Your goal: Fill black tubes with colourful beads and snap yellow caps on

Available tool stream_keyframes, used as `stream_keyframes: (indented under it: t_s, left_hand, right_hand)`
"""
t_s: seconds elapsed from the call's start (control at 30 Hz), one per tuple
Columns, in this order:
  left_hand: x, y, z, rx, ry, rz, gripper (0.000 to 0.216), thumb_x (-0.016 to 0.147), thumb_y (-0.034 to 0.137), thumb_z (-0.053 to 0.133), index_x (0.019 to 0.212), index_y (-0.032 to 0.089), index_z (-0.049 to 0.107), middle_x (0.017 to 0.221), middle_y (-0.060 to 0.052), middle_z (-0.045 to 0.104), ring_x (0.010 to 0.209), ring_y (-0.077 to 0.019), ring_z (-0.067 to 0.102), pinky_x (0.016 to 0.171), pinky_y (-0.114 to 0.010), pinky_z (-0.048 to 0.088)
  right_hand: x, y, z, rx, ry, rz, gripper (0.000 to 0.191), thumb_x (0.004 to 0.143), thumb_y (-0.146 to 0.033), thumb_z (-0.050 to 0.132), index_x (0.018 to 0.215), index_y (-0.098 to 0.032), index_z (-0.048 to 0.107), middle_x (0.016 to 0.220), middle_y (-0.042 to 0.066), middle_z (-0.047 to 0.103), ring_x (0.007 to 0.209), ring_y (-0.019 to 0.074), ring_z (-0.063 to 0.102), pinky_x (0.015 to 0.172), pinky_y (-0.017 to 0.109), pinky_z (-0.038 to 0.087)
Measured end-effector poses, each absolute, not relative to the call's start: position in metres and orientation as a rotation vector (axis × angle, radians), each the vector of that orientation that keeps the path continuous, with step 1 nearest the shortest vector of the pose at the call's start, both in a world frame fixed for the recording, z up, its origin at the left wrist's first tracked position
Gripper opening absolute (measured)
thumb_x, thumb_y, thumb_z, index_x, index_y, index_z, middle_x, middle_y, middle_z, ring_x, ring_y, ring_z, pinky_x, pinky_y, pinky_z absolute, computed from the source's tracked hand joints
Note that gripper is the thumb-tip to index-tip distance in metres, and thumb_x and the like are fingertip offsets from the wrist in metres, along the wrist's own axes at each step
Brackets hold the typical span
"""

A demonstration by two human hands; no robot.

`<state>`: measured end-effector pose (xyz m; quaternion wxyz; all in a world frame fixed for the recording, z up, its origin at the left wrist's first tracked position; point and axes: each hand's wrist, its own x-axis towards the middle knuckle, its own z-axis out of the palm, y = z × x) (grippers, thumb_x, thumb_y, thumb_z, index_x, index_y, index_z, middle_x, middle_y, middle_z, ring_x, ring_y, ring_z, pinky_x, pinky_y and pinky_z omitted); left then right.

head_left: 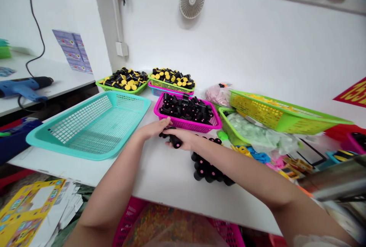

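Both my hands meet over the white table, just in front of a magenta basket (187,125) heaped with black cylindrical pieces (185,109) that carry pink dots. My right hand (183,138) is closed on a black cylinder (175,141) whose pink-dotted end faces me. Close beside it, my left hand (157,128) has its fingers bent round dark pieces, which are partly hidden by the fingers. Under my right forearm, a tight block of upright black cylinders (210,170) stands in rows; the forearm covers part of it.
A turquoise basket (85,151) lies at left. Green baskets (122,88) of black-and-yellow pieces stand behind. At right are a tilted green basket (297,121) of yellow parts and a plastic bag (257,128). A blue heat gun (25,86) rests on the left table.
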<state>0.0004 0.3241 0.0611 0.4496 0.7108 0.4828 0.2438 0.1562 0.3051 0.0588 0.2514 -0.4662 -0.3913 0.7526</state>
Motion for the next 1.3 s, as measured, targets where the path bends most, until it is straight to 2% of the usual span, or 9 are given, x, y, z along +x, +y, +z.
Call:
stream_keyframes:
  t_s: [0.17,0.4,0.5,0.6,0.7,0.83,1.03,1.2,1.3]
  left_hand:
    - [0.003,0.336,0.051,1.857,1.367,0.578,0.051,0.09,0.052,0.035,0.115,0.015,0.06,0.12,-0.013,0.066,0.107,-0.0279,0.06,0.095,-0.04,0.044]
    - [0.001,0.328,0.065,2.045,1.312,0.574,0.038,0.088,0.048,0.039,0.104,0.022,0.061,0.116,-0.006,0.067,0.107,-0.0245,0.059,0.095,-0.035,0.043]
    - [-0.001,0.32,0.071,2.104,1.196,0.522,0.042,0.084,0.056,0.046,0.103,0.02,0.055,0.105,-0.007,0.067,0.096,-0.023,0.061,0.081,-0.033,0.048]
    - [0.001,0.308,0.071,2.233,1.068,0.189,0.067,0.06,0.058,0.073,0.107,0.017,0.048,0.093,-0.007,0.066,0.081,-0.0224,0.061,0.066,-0.029,0.046]
    - [0.01,0.293,0.07,2.308,1.206,-0.049,0.084,0.05,0.056,0.078,0.115,0.015,0.046,0.097,-0.012,0.066,0.081,-0.0277,0.063,0.064,-0.031,0.044]
    - [0.023,0.278,0.072,2.328,1.424,-0.176,0.08,0.047,0.059,0.077,0.112,0.016,0.057,0.099,-0.016,0.069,0.082,-0.0327,0.066,0.066,-0.033,0.045]
    - [0.026,0.277,0.072,2.098,1.309,-0.372,0.058,0.047,0.055,0.078,0.091,0.02,0.065,0.063,-0.001,0.067,0.05,-0.0208,0.062,0.054,-0.029,0.044]
    - [0.027,0.283,0.066,2.352,1.042,-0.198,0.053,0.053,0.031,0.08,0.103,0.025,0.065,0.091,-0.002,0.069,0.073,-0.022,0.064,0.064,-0.028,0.046]
    - [0.034,0.29,0.061,2.486,0.946,0.042,0.042,0.062,0.023,0.078,0.103,0.025,0.068,0.106,-0.006,0.062,0.09,-0.024,0.062,0.08,-0.032,0.048]
  right_hand:
    - [0.139,0.305,0.05,-1.273,-1.086,1.917,0.056,0.072,-0.009,0.071,0.118,-0.026,0.045,0.075,-0.004,0.058,0.051,0.011,0.054,0.041,0.02,0.042]
    - [0.145,0.307,0.043,-1.353,-0.995,1.785,0.046,0.077,0.0,0.053,0.116,-0.022,0.045,0.078,-0.003,0.053,0.056,0.0097,0.054,0.049,0.022,0.051]
    - [0.146,0.307,0.042,-1.386,-0.955,1.72,0.053,0.082,-0.003,0.054,0.125,-0.025,0.034,0.092,0.0,0.054,0.065,0.0098,0.059,0.059,0.024,0.057]
    - [0.149,0.307,0.044,-1.434,-0.972,1.703,0.06,0.081,-0.001,0.053,0.129,-0.025,0.026,0.098,0.002,0.054,0.071,0.011,0.061,0.062,0.025,0.059]
    - [0.157,0.301,0.051,-1.503,-1.048,1.709,0.064,0.072,0.004,0.055,0.124,-0.024,0.029,0.101,0.004,0.052,0.073,0.0119,0.061,0.063,0.028,0.06]
    - [0.176,0.285,0.077,-1.593,-1.259,1.645,0.058,0.058,0.003,0.065,0.105,-0.022,0.04,0.103,0.003,0.048,0.071,0.0115,0.057,0.061,0.03,0.058]
    - [0.211,0.284,0.122,-1.635,-2.051,0.993,0.034,0.062,-0.018,0.072,0.087,-0.021,0.049,0.085,0.0,0.059,0.068,0.0143,0.059,0.059,0.025,0.046]
    - [0.229,0.304,0.112,-1.416,-2.404,0.672,0.034,0.066,-0.016,0.069,0.1,-0.019,0.063,0.105,0.004,0.068,0.096,0.0182,0.063,0.082,0.026,0.047]
    - [0.23,0.31,0.094,-1.46,-2.554,0.47,0.033,0.068,-0.012,0.067,0.1,-0.018,0.065,0.103,0.005,0.07,0.093,0.0189,0.065,0.082,0.026,0.046]
